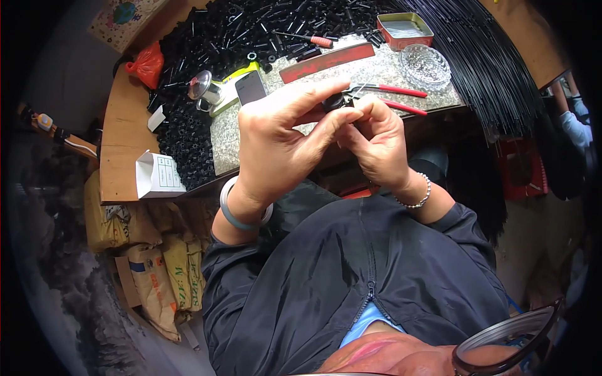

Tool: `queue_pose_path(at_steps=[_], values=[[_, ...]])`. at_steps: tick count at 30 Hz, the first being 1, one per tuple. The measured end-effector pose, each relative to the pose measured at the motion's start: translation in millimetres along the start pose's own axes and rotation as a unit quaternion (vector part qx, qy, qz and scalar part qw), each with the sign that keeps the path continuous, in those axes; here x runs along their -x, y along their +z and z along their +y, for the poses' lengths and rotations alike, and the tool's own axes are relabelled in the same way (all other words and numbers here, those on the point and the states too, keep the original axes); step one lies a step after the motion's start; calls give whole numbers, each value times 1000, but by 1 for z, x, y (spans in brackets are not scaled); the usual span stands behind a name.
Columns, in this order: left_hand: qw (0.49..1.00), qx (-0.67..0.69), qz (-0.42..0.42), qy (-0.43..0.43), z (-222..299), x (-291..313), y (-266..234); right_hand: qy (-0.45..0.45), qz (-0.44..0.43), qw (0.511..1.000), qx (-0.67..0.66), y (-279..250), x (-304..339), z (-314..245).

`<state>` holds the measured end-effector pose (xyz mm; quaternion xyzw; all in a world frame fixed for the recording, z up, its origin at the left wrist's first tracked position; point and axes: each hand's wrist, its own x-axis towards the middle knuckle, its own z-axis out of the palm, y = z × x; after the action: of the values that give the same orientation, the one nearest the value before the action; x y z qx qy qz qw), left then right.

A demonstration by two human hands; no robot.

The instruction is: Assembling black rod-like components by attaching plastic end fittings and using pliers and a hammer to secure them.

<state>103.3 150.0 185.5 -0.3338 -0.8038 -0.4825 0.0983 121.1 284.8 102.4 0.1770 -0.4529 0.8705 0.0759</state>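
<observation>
Both hands are raised together over the near edge of the bench. My left hand (pixel 282 125) has its index finger stretched forward and its thumb pressed in, with a small black part (pixel 334 101) between them. My right hand (pixel 380 143) meets it, thumb and fingertips pinched at the same part. What the right fingertips grip is mostly hidden. Just beyond them, pliers with red handles (pixel 401 91) lie on the speckled stone slab (pixel 232 141). A smartphone (pixel 251 88) is close to my left knuckles.
Loose black tubular parts (pixel 219 37) heap across the back and left. Long black rods (pixel 489 62) lie at right. Around the slab are a red bar (pixel 327 61), screwdriver (pixel 321 41), red tin (pixel 404 42), glass dish (pixel 425 66), metal-lidded jar (pixel 212 94), white box (pixel 158 175) and red bag (pixel 147 66).
</observation>
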Motion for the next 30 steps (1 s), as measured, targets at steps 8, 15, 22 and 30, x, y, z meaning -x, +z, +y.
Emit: queue_pose_path(at_steps=[8, 15, 22, 30], values=[[999, 22, 25, -2, -2, 8, 5, 47, -84, 993, -75, -18, 0, 7], [997, 80, -7, -19, -11, 8, 3, 20, -73, 996, -51, -13, 2, 5], [992, 120, -24, -15, -10, 8, 3, 41, -69, 994, -72, -12, 4, 6], [986, 151, -65, -29, -10, 10, 1, 121, -97, 986, -67, -16, 2, -1]])
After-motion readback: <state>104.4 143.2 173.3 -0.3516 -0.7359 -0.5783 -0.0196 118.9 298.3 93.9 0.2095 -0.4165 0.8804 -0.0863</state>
